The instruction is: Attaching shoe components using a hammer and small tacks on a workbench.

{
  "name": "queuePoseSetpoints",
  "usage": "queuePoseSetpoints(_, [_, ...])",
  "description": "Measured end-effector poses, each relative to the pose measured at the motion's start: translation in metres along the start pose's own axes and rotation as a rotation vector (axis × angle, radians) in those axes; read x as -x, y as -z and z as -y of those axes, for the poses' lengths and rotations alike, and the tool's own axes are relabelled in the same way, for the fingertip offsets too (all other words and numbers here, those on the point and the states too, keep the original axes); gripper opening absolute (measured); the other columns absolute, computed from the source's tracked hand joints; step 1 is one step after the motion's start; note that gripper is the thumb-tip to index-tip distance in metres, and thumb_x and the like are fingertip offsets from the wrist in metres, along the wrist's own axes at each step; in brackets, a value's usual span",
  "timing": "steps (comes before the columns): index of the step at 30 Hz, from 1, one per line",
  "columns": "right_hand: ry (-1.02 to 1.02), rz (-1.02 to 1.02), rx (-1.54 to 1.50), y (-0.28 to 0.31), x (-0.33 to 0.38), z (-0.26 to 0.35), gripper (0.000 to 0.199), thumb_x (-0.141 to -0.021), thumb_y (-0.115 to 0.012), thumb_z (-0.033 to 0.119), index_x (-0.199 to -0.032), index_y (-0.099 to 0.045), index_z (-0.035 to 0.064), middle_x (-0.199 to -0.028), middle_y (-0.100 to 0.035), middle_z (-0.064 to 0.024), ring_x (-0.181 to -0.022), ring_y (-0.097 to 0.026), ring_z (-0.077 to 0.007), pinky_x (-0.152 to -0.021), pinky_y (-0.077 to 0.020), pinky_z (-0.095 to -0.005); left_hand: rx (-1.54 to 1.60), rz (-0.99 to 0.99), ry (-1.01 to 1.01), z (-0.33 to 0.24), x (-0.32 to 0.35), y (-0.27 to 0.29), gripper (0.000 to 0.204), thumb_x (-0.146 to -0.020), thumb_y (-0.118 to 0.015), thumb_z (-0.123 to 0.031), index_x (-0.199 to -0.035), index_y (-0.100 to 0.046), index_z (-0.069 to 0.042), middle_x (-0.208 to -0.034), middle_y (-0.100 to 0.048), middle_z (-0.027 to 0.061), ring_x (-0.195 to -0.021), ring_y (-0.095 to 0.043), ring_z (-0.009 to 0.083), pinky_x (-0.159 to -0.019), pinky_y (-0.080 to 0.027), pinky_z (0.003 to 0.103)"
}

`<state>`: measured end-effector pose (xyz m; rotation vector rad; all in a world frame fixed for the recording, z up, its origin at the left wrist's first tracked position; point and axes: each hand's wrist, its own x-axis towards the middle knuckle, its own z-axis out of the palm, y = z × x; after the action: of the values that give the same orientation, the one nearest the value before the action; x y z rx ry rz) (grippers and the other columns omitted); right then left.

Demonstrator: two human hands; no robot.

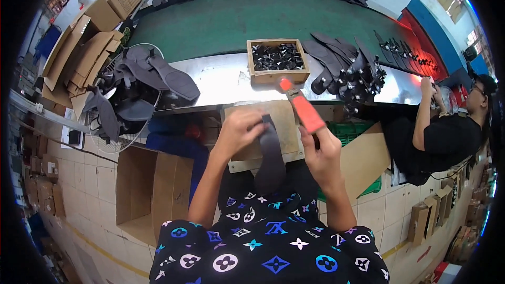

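Observation:
My left hand [239, 130] pinches the top end of a dark leather strap [271, 160] that hangs down over my lap. My right hand [321, 150] grips an orange-handled tool [301, 105], its tip pointing up toward a wooden box [277, 75]. Both hands hover over a small wooden work board [286, 118] at the front edge of the metal bench [221, 81]. The box holds several small black pieces.
A pile of dark straps [347, 66] lies right of the box. A green conveyor belt [236, 21] runs behind, with more dark parts at its far edge. A fan covered with dark pieces [134, 92] and cardboard sit left. Another person [447, 131] works at right.

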<state>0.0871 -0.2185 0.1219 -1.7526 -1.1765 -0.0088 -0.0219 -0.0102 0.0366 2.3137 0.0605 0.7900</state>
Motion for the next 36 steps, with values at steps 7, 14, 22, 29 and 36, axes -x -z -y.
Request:
queuePoseSetpoints(7, [0.259,0.382,0.522,-0.019,-0.002,-0.06,0.041,-0.088,-0.071,0.014,-0.128,-0.064,0.0086,-0.092,-0.068,-0.01,-0.084,-0.066,-0.0303,-0.07,-0.052,-0.0393,0.728,0.251,0.479,-0.129,0.013,0.026,0.016,-0.091,-0.07,-0.012,-0.093,-0.073,0.003,-0.075,-0.063,0.0076,-0.071,-0.059,0.0113,-0.063,-0.044,0.028])
queuePoseSetpoints(14, [0.361,0.694,-0.554,0.04,-0.024,-0.011,0.033,-0.085,-0.074,0.022,-0.104,-0.07,-0.0055,-0.095,-0.07,-0.0163,-0.085,-0.069,-0.032,-0.075,-0.0539,-0.0394,1.212,0.428,0.642,-0.147,0.025,0.029,0.021,-0.095,-0.067,-0.014,-0.109,-0.074,0.001,-0.096,-0.072,0.007,-0.093,-0.062,0.0101,-0.084,-0.047,0.025])
queuePoseSetpoints(22, [0.298,0.786,-0.603,0.045,-0.021,0.005,0.035,-0.09,-0.071,0.028,-0.094,-0.067,-0.0069,-0.085,-0.066,-0.0153,-0.071,-0.065,-0.0282,-0.064,-0.0524,-0.0364,1.4,0.647,0.611,-0.143,0.016,0.036,0.022,-0.096,-0.066,-0.02,-0.102,-0.076,-0.001,-0.082,-0.072,0.0038,-0.079,-0.062,0.0069,-0.074,-0.046,0.022])
queuePoseSetpoints(29, [0.099,0.606,-0.648,0.027,-0.013,0.018,0.028,-0.087,-0.065,0.007,-0.111,-0.066,-0.0082,-0.111,-0.07,-0.022,-0.111,-0.067,-0.036,-0.099,-0.0509,-0.0467,0.884,0.227,0.463,-0.151,0.017,0.045,0.019,-0.092,-0.068,-0.016,-0.094,-0.071,0.002,-0.083,-0.068,0.0129,-0.076,-0.064,0.0165,-0.069,-0.049,0.03])
queuePoseSetpoints(36, [0.081,0.019,0.067,0.048,0.009,-0.008,0.029,-0.084,-0.056,-0.006,-0.111,-0.069,-0.006,-0.095,-0.073,-0.0162,-0.103,-0.07,-0.0307,-0.104,-0.0471,-0.0499,1.083,0.389,0.606,-0.121,0.031,0.013,0.044,-0.1,-0.061,-0.024,-0.135,-0.056,0.001,-0.122,-0.064,0.0103,-0.105,-0.06,0.0111,-0.089,-0.05,0.027])
